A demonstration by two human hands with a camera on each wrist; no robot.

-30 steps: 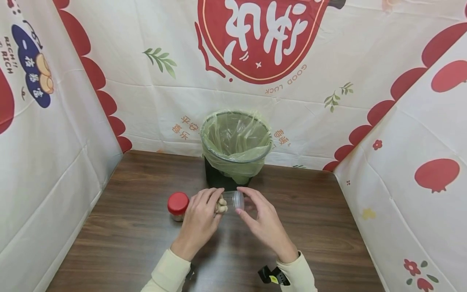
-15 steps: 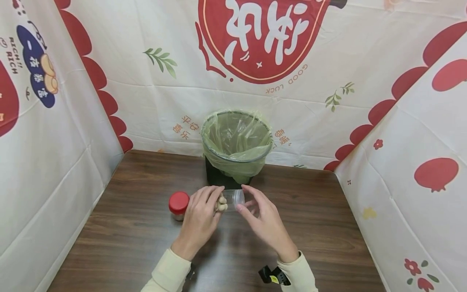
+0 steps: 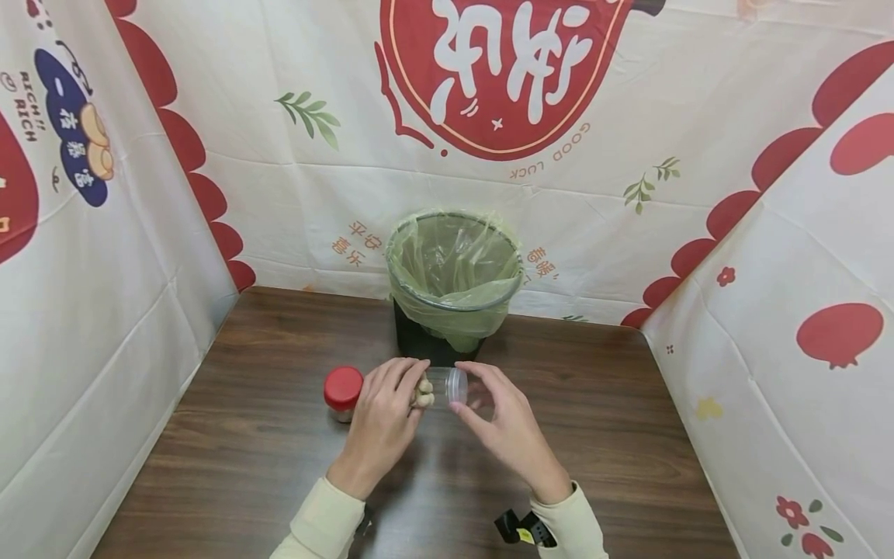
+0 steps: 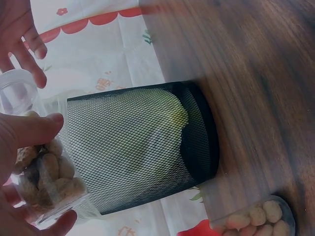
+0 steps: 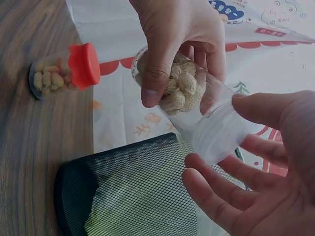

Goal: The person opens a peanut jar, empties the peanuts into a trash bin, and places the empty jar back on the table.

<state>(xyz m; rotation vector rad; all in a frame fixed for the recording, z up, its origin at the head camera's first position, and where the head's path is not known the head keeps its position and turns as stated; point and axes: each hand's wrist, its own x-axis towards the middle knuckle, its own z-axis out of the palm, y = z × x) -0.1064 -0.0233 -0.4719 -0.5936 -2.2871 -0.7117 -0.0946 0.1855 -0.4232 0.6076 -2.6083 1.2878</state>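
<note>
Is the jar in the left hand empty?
No, the right wrist view shows peanuts inside the clear jar held by the left hand.

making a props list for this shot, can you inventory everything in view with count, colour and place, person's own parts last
wood-grain table: 1, brown, beneath the props
printed fabric backdrop: 3 sides, white with red, around the table
round mesh wastebasket: 1, black, table's far side
thin plastic liner: 1, pale green, in the wastebasket, over its rim
clear cylindrical jar: 1, colourless, sideways between the hands
unshelled peanuts: several, pale tan, in that jar
round translucent lid: 1, whitish, at that jar's mouth
red-lidded clear jar: 1, colourless with red, upright, table's left
nuts: several, tan, in the red-lidded jar
strapped wrist devices: 2, black, at the wrists
long sleeves: 2, cream, on the arms
left hand: 1, bare, around the sideways jar
right hand: 1, bare, pinching the translucent lid
</note>
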